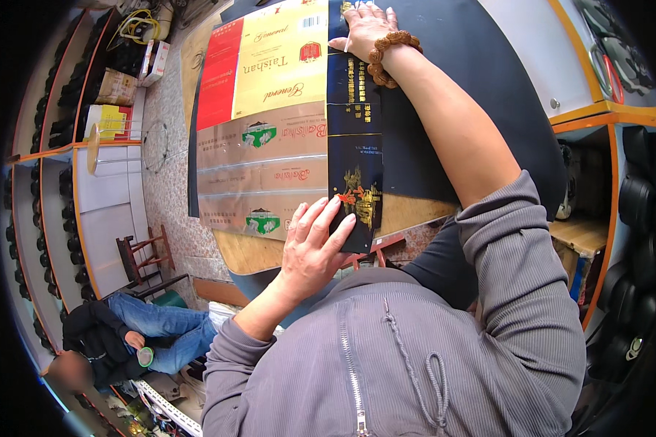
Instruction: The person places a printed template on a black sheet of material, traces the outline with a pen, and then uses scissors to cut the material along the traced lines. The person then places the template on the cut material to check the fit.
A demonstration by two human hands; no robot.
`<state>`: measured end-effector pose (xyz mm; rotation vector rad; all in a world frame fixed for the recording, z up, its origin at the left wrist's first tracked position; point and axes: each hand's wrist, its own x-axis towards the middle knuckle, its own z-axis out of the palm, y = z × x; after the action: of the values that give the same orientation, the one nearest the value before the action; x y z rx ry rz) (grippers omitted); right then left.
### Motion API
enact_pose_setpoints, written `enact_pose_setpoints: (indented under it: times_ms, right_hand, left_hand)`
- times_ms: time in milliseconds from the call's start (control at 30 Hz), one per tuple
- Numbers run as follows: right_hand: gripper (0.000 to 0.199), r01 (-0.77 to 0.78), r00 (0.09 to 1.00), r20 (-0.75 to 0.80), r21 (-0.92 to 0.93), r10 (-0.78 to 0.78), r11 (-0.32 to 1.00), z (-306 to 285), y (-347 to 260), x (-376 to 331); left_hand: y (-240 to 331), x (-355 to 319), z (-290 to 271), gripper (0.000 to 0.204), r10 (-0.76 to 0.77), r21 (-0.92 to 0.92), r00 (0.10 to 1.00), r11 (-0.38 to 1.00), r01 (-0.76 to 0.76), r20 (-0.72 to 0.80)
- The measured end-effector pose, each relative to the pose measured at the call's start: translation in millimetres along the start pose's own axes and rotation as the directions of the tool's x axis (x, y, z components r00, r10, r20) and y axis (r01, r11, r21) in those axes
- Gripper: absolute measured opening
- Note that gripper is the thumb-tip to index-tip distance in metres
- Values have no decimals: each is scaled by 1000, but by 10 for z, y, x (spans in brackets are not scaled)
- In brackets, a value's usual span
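A long dark blue printed card strip (355,138) with gold markings runs from the far edge towards me. My left hand (311,251) lies with extended fingers over the strip's near end and the brown sheet beside it. At the far end, my right hand (369,33) presses flat on the strip, its thumb apart; a bead bracelet circles that wrist. Something small and white shows by its thumb, too small to name. Left of the strip lie a yellow and red printed sheet (270,73) and a shiny brown printed sheet (262,178). Black sheet material (423,156) extends underneath and to the right.
The wooden tabletop (251,255) shows at the near edge. At left, a seated person (109,331) holds a small round green-rimmed thing (145,356) near a wooden stool (144,255). Shelves with dark items (69,211) line the left; more dark items (627,218) hang at right.
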<state>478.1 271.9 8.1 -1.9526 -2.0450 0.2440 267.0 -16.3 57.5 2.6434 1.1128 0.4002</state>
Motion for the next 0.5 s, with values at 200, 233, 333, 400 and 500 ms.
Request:
enact_pose_setpoints:
  times_ms: [200, 233, 333, 400, 500]
  right_hand:
    - [73, -1, 1000, 7, -43, 1, 999, 32, 12, 41]
    - [73, -4, 1000, 10, -45, 5, 999, 30, 18, 45]
    - [73, -7, 998, 59, -41, 10, 999, 29, 22, 56]
    - [74, -10, 999, 35, -39, 11, 999, 32, 18, 51]
    - [74, -13, 1000, 23, -35, 14, 999, 33, 10, 46]
  left_hand:
    - [156, 136, 70, 63, 88, 0, 996, 996, -88, -13]
    - [160, 162, 65, 60, 86, -25, 996, 996, -87, -24]
    - [195, 165, 1, 51, 28, -88, 996, 995, -36, -81]
    - [191, 169, -44, 49, 19, -116, 997, 993, -27, -74]
    - [168, 178, -105, 41, -19, -200, 997, 980, 4, -73]
